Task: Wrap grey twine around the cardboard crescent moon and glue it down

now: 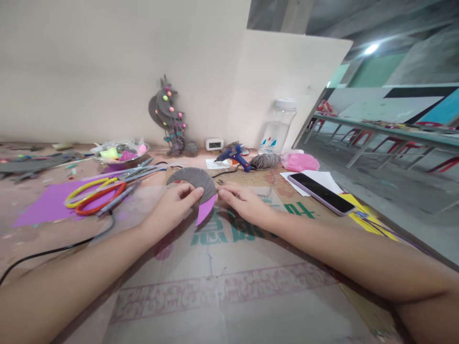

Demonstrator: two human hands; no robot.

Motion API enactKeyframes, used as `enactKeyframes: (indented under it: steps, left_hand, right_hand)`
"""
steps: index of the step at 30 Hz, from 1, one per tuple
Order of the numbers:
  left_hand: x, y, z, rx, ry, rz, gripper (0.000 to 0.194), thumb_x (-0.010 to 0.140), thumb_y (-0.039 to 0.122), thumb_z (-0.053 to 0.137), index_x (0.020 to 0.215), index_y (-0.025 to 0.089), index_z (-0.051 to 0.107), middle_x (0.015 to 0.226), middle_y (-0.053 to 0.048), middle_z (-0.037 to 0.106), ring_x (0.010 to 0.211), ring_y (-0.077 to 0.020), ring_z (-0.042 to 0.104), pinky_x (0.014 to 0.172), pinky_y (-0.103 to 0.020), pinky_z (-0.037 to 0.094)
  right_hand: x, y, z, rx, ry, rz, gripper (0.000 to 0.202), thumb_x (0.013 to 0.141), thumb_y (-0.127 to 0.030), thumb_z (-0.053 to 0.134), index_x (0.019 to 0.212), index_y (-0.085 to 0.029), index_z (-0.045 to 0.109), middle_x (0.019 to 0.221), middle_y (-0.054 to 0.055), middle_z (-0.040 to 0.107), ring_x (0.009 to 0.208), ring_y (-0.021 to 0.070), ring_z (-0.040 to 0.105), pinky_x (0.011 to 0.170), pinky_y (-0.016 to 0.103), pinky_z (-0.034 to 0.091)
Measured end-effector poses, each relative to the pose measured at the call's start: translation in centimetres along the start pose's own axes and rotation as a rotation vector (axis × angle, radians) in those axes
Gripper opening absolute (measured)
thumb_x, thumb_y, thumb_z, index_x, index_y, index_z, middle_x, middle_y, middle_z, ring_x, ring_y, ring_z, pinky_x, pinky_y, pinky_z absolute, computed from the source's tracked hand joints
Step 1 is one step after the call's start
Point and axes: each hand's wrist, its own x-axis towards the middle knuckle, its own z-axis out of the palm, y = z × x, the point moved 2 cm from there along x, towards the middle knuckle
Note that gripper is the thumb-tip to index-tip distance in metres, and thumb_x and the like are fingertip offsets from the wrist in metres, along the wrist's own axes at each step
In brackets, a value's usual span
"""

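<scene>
A purple card crescent (205, 210), most of it wrapped in grey yarn (193, 180), stands tilted over the table with its bare purple tip pointing down. My left hand (179, 203) grips its lower left side between thumb and fingers. Close by its right edge, my right hand (242, 200) is pinched closed, apparently on the thin yarn strand, which is hard to see at the fingertips. Behind that hand lies a ball of grey yarn (266, 161), from which a faint strand trails toward me.
Scissors with yellow and orange handles (100, 195) lie on purple card (45, 205) at left, near a bowl of craft bits (124, 160). Behind are a decorated moon ornament (168, 112), small clock (214, 144), blue glue gun (234, 156) and bottle (278, 126). A phone (321, 192) lies right.
</scene>
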Motion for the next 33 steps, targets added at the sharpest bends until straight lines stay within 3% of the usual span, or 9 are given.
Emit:
enactKeyframes:
  steps: [2, 4, 9, 13, 18, 24, 28, 33]
  left_hand:
    - [0.1, 0.0, -0.1, -0.042, 0.011, -0.019, 0.035, 0.082, 0.043, 0.045, 0.056, 0.019, 0.046, 0.054, 0.004, 0.047, 0.052, -0.0119, 0.045, 0.051, -0.025, 0.034]
    - [0.2, -0.1, -0.2, -0.072, 0.035, -0.045, 0.035, 0.082, 0.043, 0.046, 0.056, 0.019, 0.045, 0.054, 0.003, 0.048, 0.054, -0.0127, 0.046, 0.05, -0.025, 0.034]
    - [0.5, -0.3, -0.3, -0.072, 0.087, -0.077, 0.035, 0.081, 0.041, 0.047, 0.055, 0.019, 0.044, 0.054, 0.004, 0.045, 0.053, -0.0123, 0.044, 0.052, -0.025, 0.034]
    - [0.6, -0.4, -0.2, -0.093, 0.086, -0.049, 0.036, 0.082, 0.042, 0.047, 0.055, 0.019, 0.043, 0.056, 0.004, 0.044, 0.058, -0.0126, 0.046, 0.058, -0.025, 0.036]
    - [0.7, -0.8, 0.1, -0.179, 0.042, -0.092, 0.037, 0.081, 0.048, 0.047, 0.058, 0.019, 0.043, 0.058, 0.004, 0.042, 0.058, -0.0132, 0.045, 0.058, -0.025, 0.036]
    - [0.7, -0.9, 0.2, -0.192, 0.035, -0.13, 0.037, 0.081, 0.049, 0.046, 0.059, 0.02, 0.041, 0.061, 0.003, 0.039, 0.062, -0.0144, 0.044, 0.059, -0.026, 0.037]
    - [0.8, -0.7, 0.2, -0.16, 0.024, -0.139, 0.037, 0.081, 0.049, 0.046, 0.059, 0.021, 0.039, 0.06, 0.003, 0.039, 0.061, -0.0146, 0.043, 0.058, -0.026, 0.036]
    - [1.1, -0.6, 0.4, -0.132, 0.026, -0.13, 0.036, 0.08, 0.046, 0.048, 0.056, 0.02, 0.04, 0.057, 0.003, 0.041, 0.058, -0.0139, 0.043, 0.055, -0.025, 0.035]
  right_hand:
    - [0.1, 0.3, -0.4, 0.053, 0.106, 0.046, 0.026, 0.089, -0.033, 0.042, 0.103, -0.018, 0.059, 0.1, 0.006, 0.058, 0.092, 0.0163, 0.053, 0.085, 0.032, 0.04]
    - [0.2, 0.7, -0.9, 0.149, 0.215, 0.114, 0.031, 0.087, -0.034, 0.045, 0.112, -0.019, 0.052, 0.099, 0.006, 0.056, 0.085, 0.0149, 0.052, 0.078, 0.03, 0.042]
    - [0.5, 1.8, -1.9, 0.287, 0.354, 0.257, 0.02, 0.081, -0.038, 0.053, 0.079, -0.018, 0.048, 0.067, -0.003, 0.043, 0.059, 0.0099, 0.041, 0.055, 0.022, 0.037]
    - [0.4, 1.9, -2.0, 0.225, 0.319, 0.259, 0.024, 0.082, -0.04, 0.051, 0.071, -0.019, 0.046, 0.062, -0.004, 0.041, 0.055, 0.0093, 0.037, 0.052, 0.022, 0.032]
    - [0.3, 1.9, -1.4, 0.122, 0.171, 0.223, 0.027, 0.086, -0.038, 0.045, 0.067, -0.018, 0.048, 0.061, -0.003, 0.043, 0.057, 0.011, 0.042, 0.054, 0.023, 0.034]
    - [0.5, 1.9, -1.3, 0.093, 0.132, 0.223, 0.021, 0.087, -0.032, 0.043, 0.097, -0.02, 0.058, 0.077, 0.002, 0.058, 0.064, 0.0143, 0.052, 0.06, 0.027, 0.041]
    - [0.4, 2.0, -1.5, 0.033, 0.122, 0.218, 0.019, 0.086, -0.027, 0.044, 0.087, -0.021, 0.062, 0.072, 0.002, 0.061, 0.065, 0.0157, 0.055, 0.064, 0.029, 0.043]
    - [0.0, 1.8, -1.8, 0.012, 0.11, 0.14, 0.015, 0.083, -0.026, 0.05, 0.079, -0.021, 0.064, 0.081, 0.004, 0.066, 0.079, 0.0174, 0.059, 0.074, 0.03, 0.043]
